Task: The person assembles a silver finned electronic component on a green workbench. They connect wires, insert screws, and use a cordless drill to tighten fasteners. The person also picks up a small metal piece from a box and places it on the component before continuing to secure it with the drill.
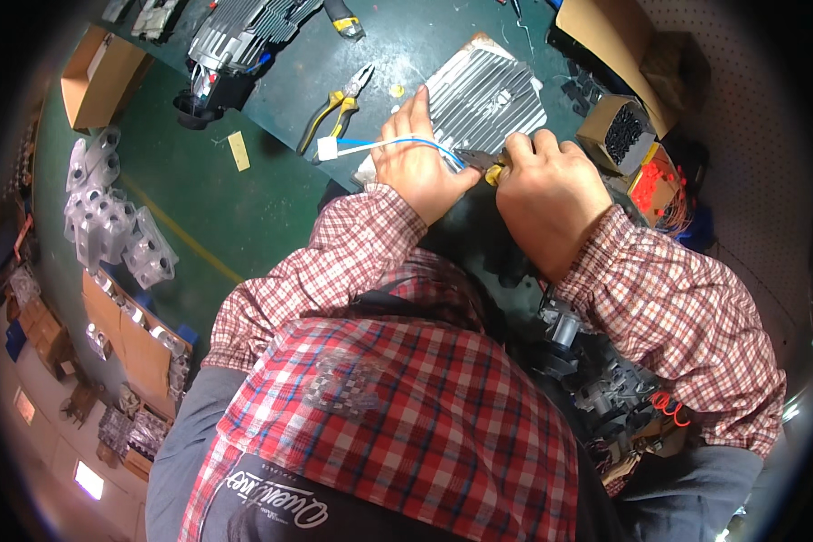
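Note:
A silver finned metal housing (488,95) lies on the dark green bench in front of me. My left hand (415,167) grips its near left edge, fingers pointing away along the side and thumb reaching right. Blue and white wires (397,141) run across the back of the left fingers, with a white connector (327,148) at their left end. My right hand (551,185) is closed around yellow-handled pliers (491,171). The jaws meet the wires beside my left thumb, at the housing's near edge; whether they are closed on them is too small to tell.
Other yellow-and-black pliers (339,108) lie left of the housing. Another finned unit (244,36) sits at the far left. On the right are an open carton of small black parts (619,134) and red parts (652,188). Clear plastic-wrapped pieces (108,212) lie lower left.

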Demonstrator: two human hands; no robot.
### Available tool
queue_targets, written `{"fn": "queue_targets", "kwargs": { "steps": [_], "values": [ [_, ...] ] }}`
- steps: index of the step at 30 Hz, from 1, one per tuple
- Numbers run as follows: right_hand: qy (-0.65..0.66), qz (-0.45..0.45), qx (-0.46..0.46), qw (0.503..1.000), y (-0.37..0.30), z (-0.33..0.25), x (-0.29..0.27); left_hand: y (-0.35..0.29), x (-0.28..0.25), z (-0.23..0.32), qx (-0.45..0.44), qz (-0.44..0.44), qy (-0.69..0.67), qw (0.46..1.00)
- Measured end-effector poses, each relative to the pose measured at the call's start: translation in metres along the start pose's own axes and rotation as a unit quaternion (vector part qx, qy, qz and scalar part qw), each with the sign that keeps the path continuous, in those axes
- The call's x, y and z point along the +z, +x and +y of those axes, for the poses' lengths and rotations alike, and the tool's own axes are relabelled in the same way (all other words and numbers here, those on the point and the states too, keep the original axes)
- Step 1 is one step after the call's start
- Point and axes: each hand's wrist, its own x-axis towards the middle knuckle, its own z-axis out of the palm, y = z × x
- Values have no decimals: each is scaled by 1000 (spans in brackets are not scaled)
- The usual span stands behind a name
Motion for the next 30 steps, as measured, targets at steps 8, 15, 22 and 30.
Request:
{"fn": "queue_targets", "kwargs": {
  "steps": [8,15,22,30],
  "values": [
    [-24,40,-56,997,5,7,6,4,5,1,-17,15,53,998],
    [77,-113,-1,991,26,11,-25,1,19,-10,56,88,18,994],
    [27,-159,-44,986,38,17,-28,-4,7,-7,20,27,35,999],
    [59,-170,-27,983,48,21,-38,-1,0,-4,-12,1,1,1000]
  ]
}}
